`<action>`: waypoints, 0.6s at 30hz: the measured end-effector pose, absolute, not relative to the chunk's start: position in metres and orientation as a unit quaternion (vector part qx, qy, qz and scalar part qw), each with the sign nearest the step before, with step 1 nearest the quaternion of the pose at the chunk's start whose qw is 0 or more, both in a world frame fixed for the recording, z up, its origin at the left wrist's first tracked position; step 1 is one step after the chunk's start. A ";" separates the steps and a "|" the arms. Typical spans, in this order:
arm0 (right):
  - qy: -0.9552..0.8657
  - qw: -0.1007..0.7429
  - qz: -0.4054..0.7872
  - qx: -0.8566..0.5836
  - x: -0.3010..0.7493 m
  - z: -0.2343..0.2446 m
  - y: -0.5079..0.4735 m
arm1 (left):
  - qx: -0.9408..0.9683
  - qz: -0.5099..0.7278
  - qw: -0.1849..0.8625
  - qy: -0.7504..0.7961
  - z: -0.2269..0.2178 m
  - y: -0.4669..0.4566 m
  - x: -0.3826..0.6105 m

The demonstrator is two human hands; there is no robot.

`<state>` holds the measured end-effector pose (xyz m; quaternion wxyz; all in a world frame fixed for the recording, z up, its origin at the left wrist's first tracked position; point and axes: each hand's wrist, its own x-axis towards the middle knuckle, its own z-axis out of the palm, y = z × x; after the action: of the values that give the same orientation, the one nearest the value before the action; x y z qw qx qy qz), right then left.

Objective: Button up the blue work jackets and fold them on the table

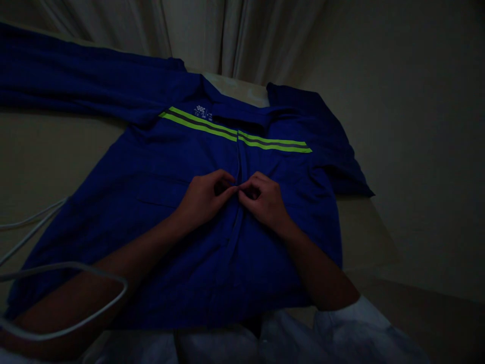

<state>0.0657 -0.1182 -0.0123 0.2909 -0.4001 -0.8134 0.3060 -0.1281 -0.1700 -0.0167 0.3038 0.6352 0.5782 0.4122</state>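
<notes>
Well, the pale, smooth table (pixel 45 156) fills the scene, with a pleated curtain (pixel 227 35) at its far edge. Your jacket (pixel 159 202) lies flat across it, front up, collar far — heavy blue cloth, one sleeve stretched far left. A yellow-green band (pixel 204 125) with a grey middle crosses the chest. Your left hand (pixel 202 199) and right hand (pixel 265 199) meet at the centre, just near of that band — fingers curled tight, pinching the front placket (pixel 233 237). A white cable (pixel 94 273) loops near left.

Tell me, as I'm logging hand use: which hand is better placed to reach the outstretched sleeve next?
Left, probably. The left hand pinches the jacket front on the same side as the outstretched sleeve; the right hand must cross over.
</notes>
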 end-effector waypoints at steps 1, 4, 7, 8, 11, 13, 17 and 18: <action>-0.816 0.286 0.304 -0.399 0.066 -0.012 -0.118 | 0.633 0.413 0.312 0.576 -0.018 -0.169 -0.128; -0.826 0.280 0.299 -0.387 0.066 -0.011 -0.118 | 0.619 0.420 0.342 0.568 -0.019 -0.168 -0.130; -0.842 0.271 0.276 -0.377 0.067 -0.012 -0.119 | 0.641 0.403 0.346 0.554 -0.017 -0.167 -0.131; -0.846 0.265 0.268 -0.378 0.067 -0.012 -0.119 | 0.663 0.387 0.332 0.549 -0.017 -0.167 -0.131; -0.857 0.232 0.254 -0.384 0.067 -0.015 -0.119 | 0.728 0.316 0.246 0.556 -0.020 -0.167 -0.133; -0.863 0.209 0.252 -0.385 0.067 -0.016 -0.118 | 0.752 0.267 0.201 0.568 -0.023 -0.168 -0.134; -0.868 0.198 0.248 -0.383 0.066 -0.017 -0.117 | 0.782 0.203 0.146 0.571 -0.021 -0.170 -0.136; -0.865 0.203 0.252 -0.383 0.066 -0.017 -0.117 | 0.789 0.191 0.130 0.569 -0.019 -0.170 -0.136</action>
<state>0.0659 -0.1166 -0.0172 0.2032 -0.3831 -0.8653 0.2515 -0.1356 -0.1701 -0.0191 0.1305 0.7891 0.5690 0.1909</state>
